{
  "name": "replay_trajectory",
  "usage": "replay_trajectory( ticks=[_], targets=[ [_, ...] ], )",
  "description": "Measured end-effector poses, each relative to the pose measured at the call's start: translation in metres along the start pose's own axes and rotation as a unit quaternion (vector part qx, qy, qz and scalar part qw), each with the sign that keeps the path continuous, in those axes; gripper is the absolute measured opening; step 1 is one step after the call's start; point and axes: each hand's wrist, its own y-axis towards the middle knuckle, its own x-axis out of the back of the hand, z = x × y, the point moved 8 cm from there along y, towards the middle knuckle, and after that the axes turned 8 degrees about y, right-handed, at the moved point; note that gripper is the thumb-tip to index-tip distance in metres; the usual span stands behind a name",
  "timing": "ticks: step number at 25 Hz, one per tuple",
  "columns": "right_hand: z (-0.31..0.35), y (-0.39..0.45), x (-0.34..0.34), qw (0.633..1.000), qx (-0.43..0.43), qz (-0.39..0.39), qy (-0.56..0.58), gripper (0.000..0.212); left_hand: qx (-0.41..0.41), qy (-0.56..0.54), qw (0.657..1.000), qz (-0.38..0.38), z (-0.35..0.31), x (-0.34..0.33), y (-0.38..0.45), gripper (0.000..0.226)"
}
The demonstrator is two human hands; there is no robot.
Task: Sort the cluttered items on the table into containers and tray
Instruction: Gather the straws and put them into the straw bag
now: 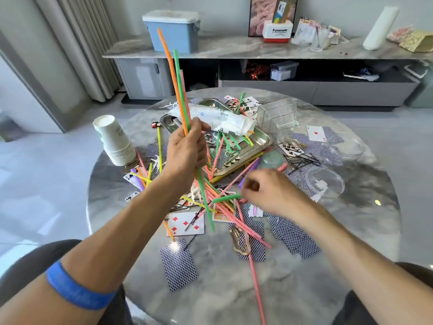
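My left hand grips a small bundle of long straws, orange and green, held upright above the round marble table. My right hand is low over the pile and pinches the end of a green straw lying among pink, orange and yellow ones. A metal tray sits mid-table with a plastic wrapper, straws and clips in it. Playing cards lie scattered face up and face down around the pile.
A stack of paper cups leans at the left. A clear ribbed box stands behind the tray, and clear round containers sit at the right. Hair pins and floss picks litter the table. A sideboard with a blue bin stands behind.
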Motion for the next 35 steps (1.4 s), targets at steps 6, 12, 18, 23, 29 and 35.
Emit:
replay_trajectory(
  ticks=[6, 12, 18, 23, 29, 35],
  targets=[
    [0.009, 0.009, -0.083, 0.988, 0.001, -0.003, -0.152, 0.042, 0.169, 0.025, 0.982, -0.086, 0.051, 0.06, -0.029, 0.027],
    [0.006, 0.03, -0.094, 0.982, 0.027, -0.05, -0.178, 0.04, 0.28, 0.153, 0.938, -0.137, 0.112, 0.102, -0.072, 0.017],
    [0.005, 0.044, -0.094, 0.951, 0.057, -0.066, -0.296, 0.019, 0.282, 0.069, 0.945, -0.151, 0.113, 0.114, -0.075, 0.02],
    [0.001, 0.047, -0.092, 0.965, 0.075, -0.042, -0.247, 0.024, 0.284, 0.063, 0.947, -0.137, 0.118, 0.099, -0.07, 0.015],
    [-0.006, 0.033, -0.058, 0.981, 0.102, 0.065, -0.151, 0.027, 0.279, 0.04, 0.953, -0.114, 0.121, 0.081, -0.06, 0.016],
    [-0.015, 0.022, -0.047, 0.978, 0.054, 0.076, -0.186, 0.04, 0.299, -0.02, 0.943, -0.142, 0.123, 0.079, -0.065, 0.026]
  ],
)
